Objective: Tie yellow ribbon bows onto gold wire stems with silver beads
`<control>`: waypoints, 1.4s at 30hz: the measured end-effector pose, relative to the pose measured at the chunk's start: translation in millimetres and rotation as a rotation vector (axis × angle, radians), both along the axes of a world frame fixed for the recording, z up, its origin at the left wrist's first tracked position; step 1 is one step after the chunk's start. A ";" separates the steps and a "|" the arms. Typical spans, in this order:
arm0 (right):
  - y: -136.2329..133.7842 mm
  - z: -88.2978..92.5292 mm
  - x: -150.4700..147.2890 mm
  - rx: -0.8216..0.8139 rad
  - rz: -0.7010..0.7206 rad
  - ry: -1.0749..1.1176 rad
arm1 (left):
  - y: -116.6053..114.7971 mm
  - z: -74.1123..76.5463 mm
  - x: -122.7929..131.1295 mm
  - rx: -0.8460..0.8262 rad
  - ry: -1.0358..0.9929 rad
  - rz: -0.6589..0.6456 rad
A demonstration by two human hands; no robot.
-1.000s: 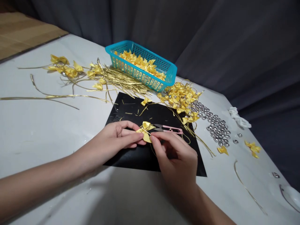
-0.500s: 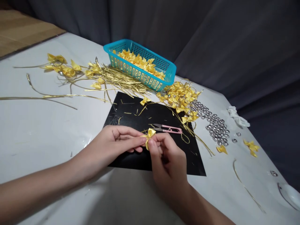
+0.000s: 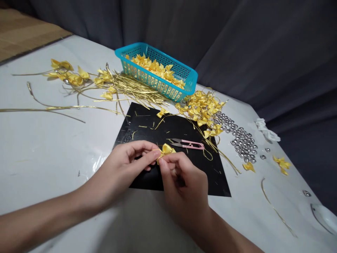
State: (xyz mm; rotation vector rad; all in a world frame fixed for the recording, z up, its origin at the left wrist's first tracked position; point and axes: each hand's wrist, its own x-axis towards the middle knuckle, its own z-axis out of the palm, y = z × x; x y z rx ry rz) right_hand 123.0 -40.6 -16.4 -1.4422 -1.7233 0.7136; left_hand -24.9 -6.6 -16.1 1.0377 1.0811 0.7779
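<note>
Between my two hands is a small yellow ribbon bow (image 3: pixel 166 149), held above the black mat (image 3: pixel 147 180). My left hand (image 3: pixel 135 160) pinches its left side between thumb and fingertips. From the right, my right hand (image 3: pixel 184 175) grips the lower edge with thumb and forefinger. The fingertips hide part of the bow, and I cannot tell whether a cord is in them too. Just beyond my right hand lie pink thread snips (image 3: pixel 193 144) with their blades pointing left. Gold cord scraps are scattered over the mat.
A turquoise basket (image 3: pixel 157 74) of yellow bows stands at the back, beside a bundle of gold cords (image 3: pixel 139 88). Right of it are a pile of bows (image 3: pixel 202 107) and many silver beads (image 3: pixel 243 142). More corded bows (image 3: pixel 71 76) lie at the left.
Both hands have shifted slightly left with the bow. The bow has turned from upright to lying more sideways. The things on the table have stayed put.
</note>
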 end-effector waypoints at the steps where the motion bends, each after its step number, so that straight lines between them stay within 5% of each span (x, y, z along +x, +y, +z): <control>1: 1.1 0.9 0.7 -0.015 0.005 0.026 | 0.7 0.3 0.3 0.020 0.005 0.019; 8: 11.6 4.9 9.9 -0.186 -0.116 0.162 | 6.9 1.4 -0.5 0.046 0.040 0.185; 12: 15.6 4.3 14.0 0.011 -0.075 -0.029 | 8.1 1.6 -2.0 0.110 0.091 0.151; 19: 17.0 15.3 20.6 0.422 -0.014 -0.442 | 8.9 -1.7 -1.5 0.163 0.184 0.041; 31: 16.6 15.1 24.1 0.222 0.189 -0.397 | 1.6 -2.9 1.8 0.425 0.368 -0.378; 37: 22.3 13.0 27.7 0.253 0.043 -0.392 | 3.1 -0.8 0.1 0.233 0.249 -0.225; 42: 13.8 20.2 25.8 0.340 0.093 -0.385 | 10.4 2.6 -0.9 0.061 0.032 -0.091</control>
